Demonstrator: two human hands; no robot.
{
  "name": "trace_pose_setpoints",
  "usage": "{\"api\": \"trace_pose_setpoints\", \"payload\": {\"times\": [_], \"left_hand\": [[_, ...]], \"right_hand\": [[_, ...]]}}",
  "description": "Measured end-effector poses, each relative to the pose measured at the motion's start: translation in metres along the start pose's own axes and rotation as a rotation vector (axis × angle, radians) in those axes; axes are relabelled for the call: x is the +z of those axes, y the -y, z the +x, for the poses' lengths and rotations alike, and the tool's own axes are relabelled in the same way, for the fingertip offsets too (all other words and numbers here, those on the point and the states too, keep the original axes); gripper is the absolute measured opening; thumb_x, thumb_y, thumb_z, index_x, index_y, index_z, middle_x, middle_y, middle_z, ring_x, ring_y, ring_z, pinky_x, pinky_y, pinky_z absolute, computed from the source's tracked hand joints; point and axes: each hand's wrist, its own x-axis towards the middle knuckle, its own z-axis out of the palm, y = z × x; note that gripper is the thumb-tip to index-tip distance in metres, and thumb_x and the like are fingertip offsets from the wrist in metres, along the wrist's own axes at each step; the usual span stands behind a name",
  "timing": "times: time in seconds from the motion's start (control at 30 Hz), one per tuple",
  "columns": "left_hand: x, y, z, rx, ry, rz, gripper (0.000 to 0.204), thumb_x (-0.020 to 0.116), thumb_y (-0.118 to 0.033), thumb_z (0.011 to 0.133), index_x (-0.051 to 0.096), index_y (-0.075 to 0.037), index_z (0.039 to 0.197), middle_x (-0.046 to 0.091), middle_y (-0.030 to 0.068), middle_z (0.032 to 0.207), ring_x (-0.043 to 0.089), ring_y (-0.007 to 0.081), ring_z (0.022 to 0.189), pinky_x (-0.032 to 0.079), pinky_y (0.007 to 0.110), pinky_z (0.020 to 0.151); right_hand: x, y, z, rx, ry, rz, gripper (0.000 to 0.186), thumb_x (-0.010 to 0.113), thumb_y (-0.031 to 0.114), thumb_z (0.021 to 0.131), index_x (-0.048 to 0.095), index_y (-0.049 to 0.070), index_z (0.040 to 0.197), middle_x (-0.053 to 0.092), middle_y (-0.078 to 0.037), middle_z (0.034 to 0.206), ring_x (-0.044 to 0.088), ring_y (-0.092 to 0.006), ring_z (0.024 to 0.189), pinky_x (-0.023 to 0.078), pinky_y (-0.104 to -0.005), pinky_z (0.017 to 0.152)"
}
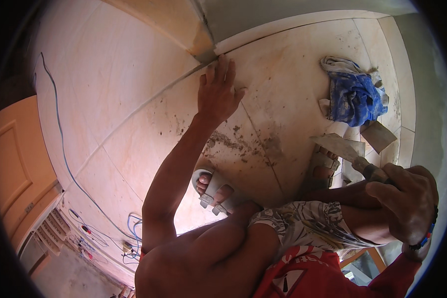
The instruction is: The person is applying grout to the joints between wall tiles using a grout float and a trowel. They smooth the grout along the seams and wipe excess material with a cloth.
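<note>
My left hand [217, 97] reaches out over the pale floor tiles [283, 64], fingers spread and holding nothing. Its fingertips are at the wall corner, by the end of the tiled skirting strip [303, 22]. Whether they press on the tile or the strip, I cannot tell. At the right, my right hand [405, 198] is closed around the dark handle of a trowel [338, 146]. The trowel's flat, greyish blade points left, above my sandalled foot. Grey crumbs of mortar [233, 144] lie scattered on the tiles between my arms.
A crumpled blue and white cloth [355, 97] lies at the right, with a loose tile piece [378, 136] beside it. A thin cable [59, 119] runs along the floor at left, near a wooden door [22, 159]. My sandal [213, 191] stands by the crumbs.
</note>
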Motion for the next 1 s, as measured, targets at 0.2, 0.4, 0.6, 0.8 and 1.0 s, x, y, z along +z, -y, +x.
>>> {"api": "trace_pose_setpoints", "payload": {"times": [0.2,0.4,0.6,0.8,1.0], "left_hand": [[0.000,0.002,-0.006,0.008,-0.016,-0.039,0.080,0.066,-0.042,0.083,0.033,-0.004,0.146,0.028,0.0167,0.152,0.032,0.0387,0.132,0.031,0.050,0.105],[-0.003,0.016,-0.015,0.019,-0.162,-0.190,0.054,0.070,-0.026,0.081,0.054,-0.006,0.129,0.051,0.0128,0.135,0.043,0.0325,0.122,0.036,0.046,0.100],[-0.017,0.063,-0.041,-0.168,-0.457,-0.209,0.021,0.072,-0.012,0.077,0.061,-0.007,0.094,0.061,0.0075,0.096,0.050,0.0318,0.107,0.039,0.044,0.089],[-0.018,0.087,-0.033,-0.200,-0.568,-0.347,0.035,0.074,-0.016,0.075,0.057,-0.006,0.103,0.053,0.0124,0.115,0.047,0.0352,0.116,0.038,0.047,0.098],[-0.009,0.085,-0.024,-0.262,-0.530,-0.288,0.061,0.076,-0.024,0.074,0.049,-0.009,0.126,0.043,0.0116,0.134,0.039,0.0331,0.125,0.036,0.046,0.104]], "right_hand": [[-0.002,-0.002,-0.003,-0.037,-0.069,-0.061,0.026,0.071,0.016,0.064,0.064,0.007,0.087,0.063,-0.013,0.079,0.059,-0.0248,0.058,0.038,-0.0368,0.050],[-0.009,-0.007,-0.006,-0.005,0.004,0.020,0.031,0.071,0.010,0.064,0.062,0.006,0.093,0.063,-0.013,0.078,0.060,-0.0268,0.059,0.039,-0.0355,0.050],[-0.012,-0.003,-0.002,-0.009,0.014,0.093,0.033,0.066,-0.008,0.065,0.061,0.003,0.096,0.062,-0.015,0.079,0.062,-0.0299,0.067,0.046,-0.0377,0.056],[-0.011,0.004,0.013,0.019,0.038,0.134,0.033,0.062,-0.009,0.069,0.063,0.003,0.099,0.064,-0.017,0.086,0.064,-0.0341,0.073,0.052,-0.0393,0.062],[-0.010,0.013,0.039,0.038,0.140,0.094,0.034,0.064,-0.006,0.071,0.063,0.005,0.103,0.066,-0.017,0.091,0.067,-0.0360,0.077,0.054,-0.0410,0.062]]}}
